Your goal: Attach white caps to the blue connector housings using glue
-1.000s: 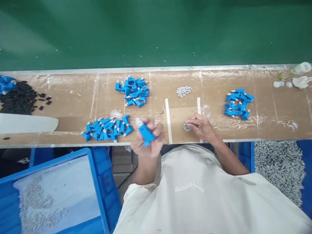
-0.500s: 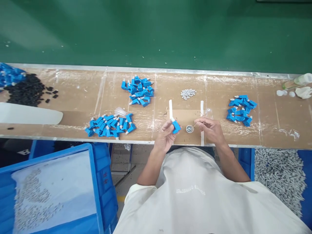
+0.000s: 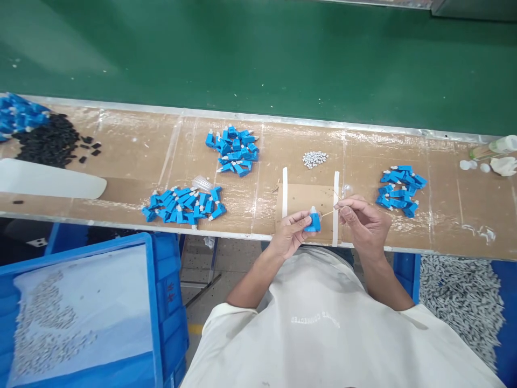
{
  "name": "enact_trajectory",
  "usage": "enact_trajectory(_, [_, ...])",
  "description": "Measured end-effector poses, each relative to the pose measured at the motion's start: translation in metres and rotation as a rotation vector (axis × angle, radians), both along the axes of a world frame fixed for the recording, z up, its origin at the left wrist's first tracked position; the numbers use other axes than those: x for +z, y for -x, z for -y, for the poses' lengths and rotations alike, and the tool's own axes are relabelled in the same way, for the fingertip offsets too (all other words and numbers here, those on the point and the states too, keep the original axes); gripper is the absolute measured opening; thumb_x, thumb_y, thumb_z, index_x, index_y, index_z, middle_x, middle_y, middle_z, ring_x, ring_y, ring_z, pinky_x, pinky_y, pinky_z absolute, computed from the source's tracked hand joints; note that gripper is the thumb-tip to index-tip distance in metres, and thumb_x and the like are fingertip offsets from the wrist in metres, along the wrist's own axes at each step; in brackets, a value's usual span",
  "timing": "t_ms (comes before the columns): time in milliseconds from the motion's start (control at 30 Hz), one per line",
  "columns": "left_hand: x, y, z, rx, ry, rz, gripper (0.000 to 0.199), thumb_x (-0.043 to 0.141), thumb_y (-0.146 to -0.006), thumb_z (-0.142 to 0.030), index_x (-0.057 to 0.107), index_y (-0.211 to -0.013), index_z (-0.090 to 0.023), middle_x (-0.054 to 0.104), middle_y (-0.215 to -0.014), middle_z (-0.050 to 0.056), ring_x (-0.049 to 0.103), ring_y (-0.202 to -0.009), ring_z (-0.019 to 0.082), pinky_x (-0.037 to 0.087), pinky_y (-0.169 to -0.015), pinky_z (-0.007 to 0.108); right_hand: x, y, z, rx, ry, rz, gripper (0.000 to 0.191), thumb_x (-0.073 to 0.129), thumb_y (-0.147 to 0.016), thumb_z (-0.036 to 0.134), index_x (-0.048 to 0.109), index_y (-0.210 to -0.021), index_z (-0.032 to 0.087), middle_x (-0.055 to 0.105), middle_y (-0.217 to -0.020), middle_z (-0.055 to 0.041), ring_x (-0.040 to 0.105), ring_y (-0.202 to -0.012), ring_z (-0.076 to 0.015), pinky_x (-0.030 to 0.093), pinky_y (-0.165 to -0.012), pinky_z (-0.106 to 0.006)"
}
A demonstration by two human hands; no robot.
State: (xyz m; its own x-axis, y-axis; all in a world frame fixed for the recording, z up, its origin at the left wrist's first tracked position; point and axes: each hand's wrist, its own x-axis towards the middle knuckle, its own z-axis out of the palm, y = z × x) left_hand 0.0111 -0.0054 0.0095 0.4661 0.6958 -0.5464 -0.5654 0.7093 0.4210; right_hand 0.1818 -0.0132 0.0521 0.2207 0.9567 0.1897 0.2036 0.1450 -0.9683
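Note:
My left hand [image 3: 290, 236] pinches a small blue plastic part [image 3: 313, 222] with a white tip pointing up, over the front of a cardboard sheet [image 3: 311, 195]. In my right hand [image 3: 365, 223] a thin wooden stick [image 3: 328, 214] is held between thumb and fingers. It points left, its end at the right side of the blue part; whether it touches cannot be made out. The small round cup is hidden behind my left hand and the part. Beyond the sheet lies a little pile of small grey-white pieces [image 3: 315, 159].
Piles of blue parts lie at the back [image 3: 237, 151], left [image 3: 183, 206] and right [image 3: 401, 188]. White tape strips [image 3: 336, 207] border the sheet. Black pieces [image 3: 48, 141] heap at far left. Blue crates [image 3: 151, 302] stand below the table edge. A clear jar of sticks [image 3: 495, 146] lies far right.
My left hand has moved right with the blue part, covering the cup. The stick in my right hand has left the cup and come to the part. The view has tilted slightly.

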Motion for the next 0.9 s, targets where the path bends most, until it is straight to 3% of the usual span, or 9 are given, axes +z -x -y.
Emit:
enact_trajectory(300, [0.004,0.002,0.000,-0.019,0.023,0.014,0.039,0.095,-0.063,-0.028,0.074,-0.090,-0.009,0.072,-0.074,0.002,0.069,-0.061,0.011,0.055,-0.058,0.018,0.002,0.005,0.004,0.022,-0.008,0.143,0.021,0.068,-0.093,0.042,0.078,-0.089,0.023,0.070,-0.081,-0.0042,0.059,-0.062,-0.0154,0.047,-0.054,-0.030])
enact_trajectory(900, [-0.003,0.006,0.001,-0.040,0.014,0.047,0.038,0.094,-0.063,-0.027,0.075,-0.091,-0.011,0.073,-0.075,0.003,0.067,-0.063,0.010,0.055,-0.061,0.021,0.000,0.011,0.002,0.072,-0.089,0.212,0.015,0.068,-0.094,0.034,0.079,-0.088,0.026,0.070,-0.078,-0.0040,0.062,-0.066,-0.0178,0.053,-0.064,-0.034])
